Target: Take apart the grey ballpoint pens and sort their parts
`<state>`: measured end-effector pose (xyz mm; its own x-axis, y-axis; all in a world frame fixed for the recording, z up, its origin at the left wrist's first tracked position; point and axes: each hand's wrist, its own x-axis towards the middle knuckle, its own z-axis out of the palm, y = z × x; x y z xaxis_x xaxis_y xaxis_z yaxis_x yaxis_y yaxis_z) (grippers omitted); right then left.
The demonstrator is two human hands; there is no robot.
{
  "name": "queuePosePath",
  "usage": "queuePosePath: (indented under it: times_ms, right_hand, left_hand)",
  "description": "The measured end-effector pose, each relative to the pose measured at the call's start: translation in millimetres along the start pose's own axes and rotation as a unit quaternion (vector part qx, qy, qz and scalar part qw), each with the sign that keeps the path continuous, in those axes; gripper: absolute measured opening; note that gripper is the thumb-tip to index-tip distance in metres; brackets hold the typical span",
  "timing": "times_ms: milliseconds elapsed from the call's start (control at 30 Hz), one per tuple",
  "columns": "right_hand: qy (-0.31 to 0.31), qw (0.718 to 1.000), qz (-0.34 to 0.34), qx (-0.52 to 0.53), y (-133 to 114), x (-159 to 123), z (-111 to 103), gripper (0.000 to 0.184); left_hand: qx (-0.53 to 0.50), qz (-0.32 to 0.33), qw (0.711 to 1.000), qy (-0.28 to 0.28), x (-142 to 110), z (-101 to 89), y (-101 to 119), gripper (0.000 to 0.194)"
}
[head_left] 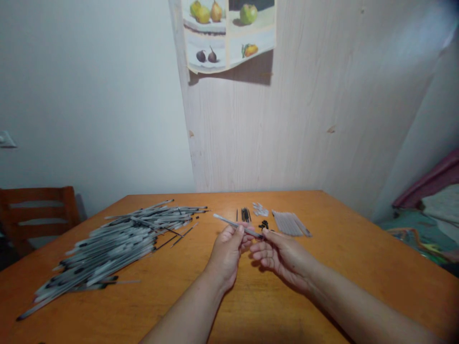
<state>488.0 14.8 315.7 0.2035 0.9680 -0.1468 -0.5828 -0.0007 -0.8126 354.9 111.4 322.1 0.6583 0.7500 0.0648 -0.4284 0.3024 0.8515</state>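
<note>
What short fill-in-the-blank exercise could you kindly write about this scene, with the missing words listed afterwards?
The ____ of the left hand lies on top of the pen.
The pile of pens is on the ____ side of the table.
The small pieces nearest the right hand are ____ in colour.
The poster on the wall shows paintings of ____.
Missing words: thumb; left; black; fruit.

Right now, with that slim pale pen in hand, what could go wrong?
The slim pale pen, held by the left hand, might slip. The right hand could scatter the small black cylindrical pieces lying loose beyond it. The large grey heap of overlapping pens may slide if bumped.
</note>
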Motion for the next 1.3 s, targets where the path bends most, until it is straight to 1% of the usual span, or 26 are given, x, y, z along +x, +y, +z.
queuePosePath:
  times_ms: [33,100,233,400,600,733,800,1000,1200,1300]
  right_hand:
    - [-0.001,1.000,0.013,-0.009,0,0,0,0.038]
    - [-0.003,0.999,0.031,-0.023,0,-1,1,0.043]
    - [-0.011,0.998,0.034,-0.044,1,-3,2,0.042]
    - [-0.014,0.998,-0.006,-0.063,3,-2,1,0.034]
    - [-0.015,0.993,-0.049,-0.108,7,-3,3,0.036]
    - [0.005,0.985,-0.081,-0.152,9,-3,4,0.034]
    - [0.011,0.983,-0.088,-0.158,9,-3,4,0.033]
    - [0.015,0.981,-0.099,-0.169,10,-2,5,0.032]
    - [0.018,0.975,-0.111,-0.193,15,2,-1,0.035]
    - [0.021,0.971,-0.114,-0.210,16,4,-2,0.035]
  left_hand:
    - [-0.004,-0.002,1.000,0.002,-1,0.3,1,0.033]
    - [-0.013,-0.009,1.000,0.005,-2,1.0,3,0.033]
    - [-0.012,-0.022,1.000,0.008,-2,1.4,6,0.036]
    - [0.003,-0.038,0.999,0.007,-2,2.2,6,0.039]
    - [0.016,-0.018,0.999,0.022,-5,6.6,7,0.038]
    - [0.020,-0.004,0.998,0.064,-4,5.4,9,0.037]
    - [0.023,-0.003,0.997,0.080,-3,3.8,10,0.036]
    - [0.018,-0.022,0.996,0.085,-1,2.1,8,0.032]
    - [0.008,-0.034,0.992,0.117,0,1.6,9,0.026]
    - [0.004,-0.044,0.991,0.123,1,0.9,10,0.023]
